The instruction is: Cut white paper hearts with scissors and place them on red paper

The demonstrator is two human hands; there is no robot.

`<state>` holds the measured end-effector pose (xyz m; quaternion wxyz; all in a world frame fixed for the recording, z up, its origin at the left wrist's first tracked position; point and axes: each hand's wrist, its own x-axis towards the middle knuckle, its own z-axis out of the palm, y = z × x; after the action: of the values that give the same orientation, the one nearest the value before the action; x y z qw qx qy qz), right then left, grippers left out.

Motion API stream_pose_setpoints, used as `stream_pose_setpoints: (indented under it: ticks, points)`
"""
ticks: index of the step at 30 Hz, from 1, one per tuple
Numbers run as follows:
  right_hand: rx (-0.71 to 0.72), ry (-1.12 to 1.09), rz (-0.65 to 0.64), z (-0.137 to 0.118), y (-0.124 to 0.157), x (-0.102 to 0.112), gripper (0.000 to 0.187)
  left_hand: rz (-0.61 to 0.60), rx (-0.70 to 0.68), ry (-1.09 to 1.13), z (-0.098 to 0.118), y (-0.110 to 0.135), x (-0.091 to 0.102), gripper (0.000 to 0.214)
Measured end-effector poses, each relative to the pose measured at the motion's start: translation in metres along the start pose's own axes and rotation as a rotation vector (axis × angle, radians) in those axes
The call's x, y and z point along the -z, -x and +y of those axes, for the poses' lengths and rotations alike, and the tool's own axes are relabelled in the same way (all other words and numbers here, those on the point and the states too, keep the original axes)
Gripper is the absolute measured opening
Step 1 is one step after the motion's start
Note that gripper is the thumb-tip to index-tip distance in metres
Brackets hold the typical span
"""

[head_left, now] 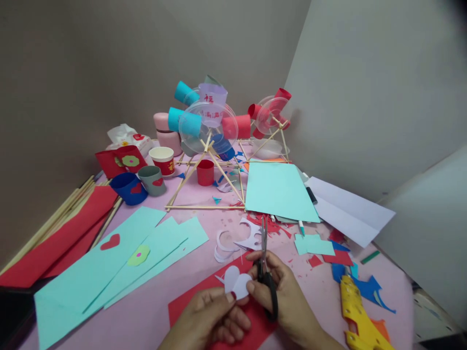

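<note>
A white paper heart (232, 281) with a crease down its middle is pinched by my left hand (215, 316) between thumb and fingers. My right hand (279, 287) has black-handled scissors (269, 287) in its grip, blades pointing away from me and nearly closed. The right thumb and fingertips also touch the heart's right lobe. Under both hands lies a sheet of red paper (182, 304). Just beyond them are curled white paper offcuts (251, 236).
A stick-framed wheel with paper cups (207, 146) stands at the back, a red-cupped one (272, 116) behind it. Mint paper strips (91, 272) lie left, near a blue paper ring (129, 189). A mint sheet (279, 189) and a yellow glue gun (355, 311) are right.
</note>
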<state>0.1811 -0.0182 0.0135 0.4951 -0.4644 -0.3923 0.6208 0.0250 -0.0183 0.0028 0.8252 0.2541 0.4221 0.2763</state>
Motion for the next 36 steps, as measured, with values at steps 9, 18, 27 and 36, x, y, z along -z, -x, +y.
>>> stream_pose_setpoints:
  ticks: [9, 18, 27, 36]
  points:
    - [-0.008, -0.135, 0.032, 0.004, -0.004, 0.003, 0.035, -0.013, 0.043, 0.064, 0.006, 0.006, -0.004, 0.024]
    - [0.175, 0.371, 0.148, -0.004, -0.017, 0.022, 0.034, 0.222, -0.187, -0.072, 0.008, 0.000, -0.001, 0.023]
    - [0.135, 1.411, 0.446, -0.022, -0.026, 0.065, 0.035, 0.341, -0.393, -0.255, 0.016, 0.006, 0.000, 0.018]
    - [0.151, 1.519, 0.386, -0.017, -0.022, 0.072, 0.043, 0.402, -0.535, -0.297, 0.023, 0.007, 0.004, 0.014]
